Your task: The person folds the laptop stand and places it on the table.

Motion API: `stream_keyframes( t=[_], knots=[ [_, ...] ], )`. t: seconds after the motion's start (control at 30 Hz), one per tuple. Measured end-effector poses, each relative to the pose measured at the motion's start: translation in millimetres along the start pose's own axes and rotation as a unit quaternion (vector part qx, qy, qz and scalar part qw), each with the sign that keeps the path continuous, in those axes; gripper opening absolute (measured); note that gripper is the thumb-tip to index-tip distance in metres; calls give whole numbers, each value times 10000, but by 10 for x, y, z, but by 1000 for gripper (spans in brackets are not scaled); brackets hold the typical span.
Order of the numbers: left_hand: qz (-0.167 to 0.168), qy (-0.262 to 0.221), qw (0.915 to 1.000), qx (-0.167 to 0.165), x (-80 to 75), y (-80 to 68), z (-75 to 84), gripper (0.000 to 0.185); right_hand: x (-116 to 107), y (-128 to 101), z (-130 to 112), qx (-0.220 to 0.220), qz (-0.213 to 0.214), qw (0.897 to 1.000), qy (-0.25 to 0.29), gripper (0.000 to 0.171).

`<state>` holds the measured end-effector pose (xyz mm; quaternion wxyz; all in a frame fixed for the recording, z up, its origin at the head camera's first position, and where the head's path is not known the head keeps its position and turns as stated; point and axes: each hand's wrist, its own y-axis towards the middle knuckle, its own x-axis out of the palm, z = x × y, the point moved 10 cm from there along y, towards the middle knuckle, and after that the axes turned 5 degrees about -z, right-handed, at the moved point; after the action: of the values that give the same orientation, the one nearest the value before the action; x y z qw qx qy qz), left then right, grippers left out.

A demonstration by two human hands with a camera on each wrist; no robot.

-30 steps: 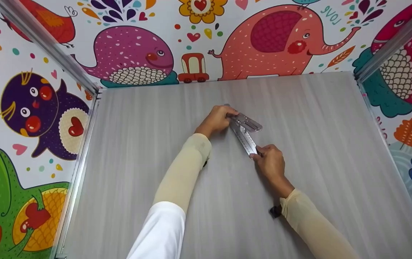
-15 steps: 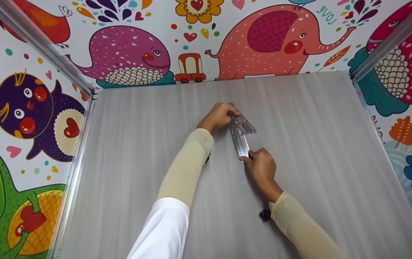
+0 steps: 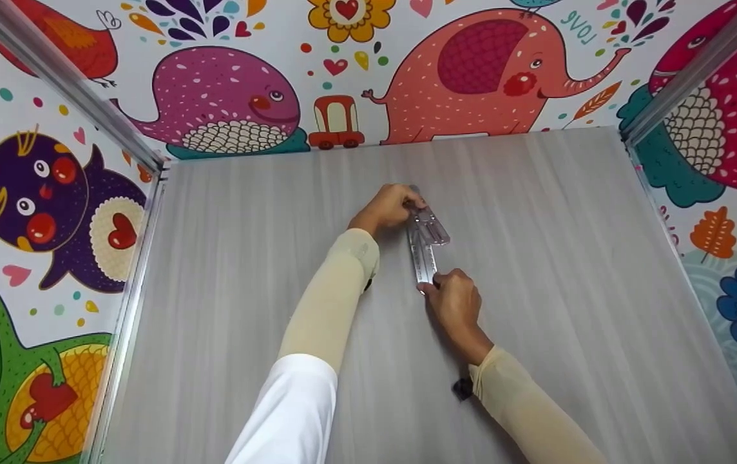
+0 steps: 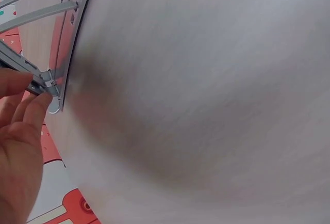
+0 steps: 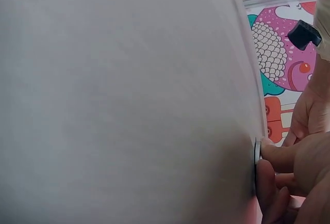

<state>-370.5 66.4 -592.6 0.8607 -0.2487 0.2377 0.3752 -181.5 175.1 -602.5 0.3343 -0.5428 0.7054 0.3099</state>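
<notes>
A silver hinged metal piece [image 3: 425,258] lies at a slant near the middle of the tabletop, one long flat arm and one shorter arm forming a narrow V. My left hand [image 3: 388,209] pinches it at the far, joined end. The near tip of its long arm is gripped between the thumb and fingers of my right hand [image 3: 455,299]. In the left wrist view the slotted strip [image 4: 69,38], two curved bars [image 4: 38,16] and the hinge [image 4: 49,82] show beside the left fingertips. The right wrist view catches only a thin edge [image 5: 258,154] of the metal.
The pale wood-grain tabletop [image 3: 233,290] lies under both hands. Printed cartoon panels [image 3: 227,96] stand at the back and sides, with metal frame bars [image 3: 72,84] at the corners. A black wrist device [image 3: 463,388] sits by the right cuff.
My right hand has swung left and slightly nearer with the long arm's tip, so the piece points more straight toward me. The V has narrowed. My left hand stays at the joined end.
</notes>
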Motion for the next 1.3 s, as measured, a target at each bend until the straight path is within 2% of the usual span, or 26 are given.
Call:
stream_keyframes(
  t=[0.33, 0.5, 0.63, 0.73, 0.8, 0.87, 0.93, 1.0, 1.1, 1.2, 1.3],
  knots=[
    [-17, -42, 10000, -87, -5, -22, -2, 53, 0, 4, 16, -87, 40, 9999, -41, 19],
    [147, 53, 9998, -110, -15, -67, -5, 51, 30, 32, 39, -111, -112, 9999, 20, 23],
    [351, 245, 9991, -10, 18, -133, 25, 45, 28, 67, 64, -370, -391, 9984, 165, 24],
    [630, 462, 9966, 242, 55, -196, 73, 44, -19, 119, 69, -763, -613, 9948, 293, 23],
    [913, 578, 9933, 402, 69, -253, 96, 47, -60, 177, 68, -1056, -741, 9908, 399, 23],
    [1269, 579, 9894, 410, 76, -326, 93, 51, -106, 248, 70, -1300, -853, 9866, 495, 24],
    [1668, 420, 9848, 244, 76, -409, 53, 51, -147, 337, 79, -1479, -936, 9826, 614, 25],
    [2046, 63, 9788, -72, 78, -513, -12, 52, -180, 436, 90, -1580, -1009, 9797, 713, 29],
    [2485, -478, 9662, -488, 115, -671, -99, 50, -211, 591, 85, -1687, -1096, 9755, 892, 37],
    [2627, -827, 9591, -660, 198, -788, -132, 42, -196, 729, 31, -1829, -1244, 9687, 1127, 39],
    [2594, -888, 9598, -595, 302, -842, -121, 34, -143, 837, -39, -1966, -1405, 9611, 1339, 37]
  ],
)
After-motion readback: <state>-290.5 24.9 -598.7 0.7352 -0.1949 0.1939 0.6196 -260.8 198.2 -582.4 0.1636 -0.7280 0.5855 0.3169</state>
